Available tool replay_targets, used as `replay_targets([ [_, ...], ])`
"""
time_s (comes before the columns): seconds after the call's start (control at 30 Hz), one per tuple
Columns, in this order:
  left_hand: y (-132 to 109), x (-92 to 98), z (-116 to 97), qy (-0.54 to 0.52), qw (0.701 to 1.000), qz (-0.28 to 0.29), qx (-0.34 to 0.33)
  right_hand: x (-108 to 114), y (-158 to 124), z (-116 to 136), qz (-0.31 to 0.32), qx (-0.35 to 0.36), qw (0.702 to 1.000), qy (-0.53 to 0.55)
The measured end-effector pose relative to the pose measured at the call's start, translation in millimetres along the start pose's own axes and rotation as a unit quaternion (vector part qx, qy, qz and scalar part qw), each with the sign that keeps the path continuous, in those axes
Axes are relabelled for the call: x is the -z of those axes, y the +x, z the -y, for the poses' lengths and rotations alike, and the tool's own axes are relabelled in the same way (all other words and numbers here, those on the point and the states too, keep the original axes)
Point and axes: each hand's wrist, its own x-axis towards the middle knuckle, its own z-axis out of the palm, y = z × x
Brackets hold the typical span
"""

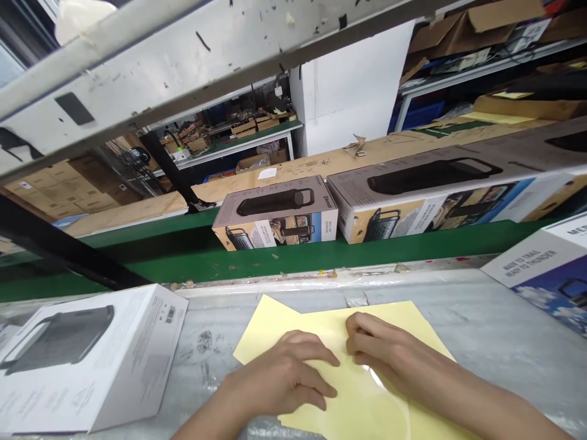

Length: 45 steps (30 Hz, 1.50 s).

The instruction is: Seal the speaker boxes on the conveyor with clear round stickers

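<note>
Yellow sheet [321, 321] lies flat on the plastic-wrapped worktop [463, 342] at six o'clock in view; the left hand [279, 379] rests on it, fingers [316, 366] spread and holding nothing, seemingly pinning it in place; the right hand [385, 348] has its fingers [358, 333] bunched against the surface, perhaps pinching a glossy film layer, though they hide whether they have hold of anything; a white product box [87, 360] at nine o'clock is cut off by the frame; retail boxes [275, 214] stand on a green conveyor [229, 263] at twelve.
</note>
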Motion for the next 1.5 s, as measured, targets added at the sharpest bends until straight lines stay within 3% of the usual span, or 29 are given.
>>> replay_targets([
  [0.1, 1, 4.2, -2, 0.026, 0.999, 0.006, -0.017, 10, 0, -8, -0.032, -0.002, 0.996, 0.089],
  [0.23, 2, 9.9, -11, 0.037, 0.999, -0.001, -0.038, 39, -9, -8, -0.187, -0.035, 0.968, 0.164],
  [0.3, 4, 10.9, -15, 0.048, 0.998, 0.0, -0.029, 48, -15, -6, -0.235, -0.059, 0.954, 0.176],
  [0.37, 7, 10.3, -17, 0.065, 0.998, -0.003, -0.024, 48, -21, -3, -0.212, -0.053, 0.959, 0.179],
  [0.53, 9, 5.6, -20, 0.086, 0.996, -0.01, -0.038, 23, -30, -3, -0.05, 0.0, 0.997, 0.052],
  [0.7, 8, 3.7, -15, 0.088, 0.995, -0.017, -0.046, 15, -27, -8, 0.024, 0.061, 0.995, -0.073],
  [0.97, 7, 3.9, -20, 0.089, 0.995, -0.023, -0.039, 13, -27, 6, 0.001, 0.14, 0.976, -0.17],
  [1.2, 5, -5.4, -15, 0.094, 0.994, -0.048, -0.027, 8, -32, 4, -0.03, 0.113, 0.981, -0.154],
  [1.5, 5, -3.9, -17, 0.096, 0.994, -0.04, -0.015, 7, -33, 8, -0.004, 0.095, 0.984, -0.149],
])
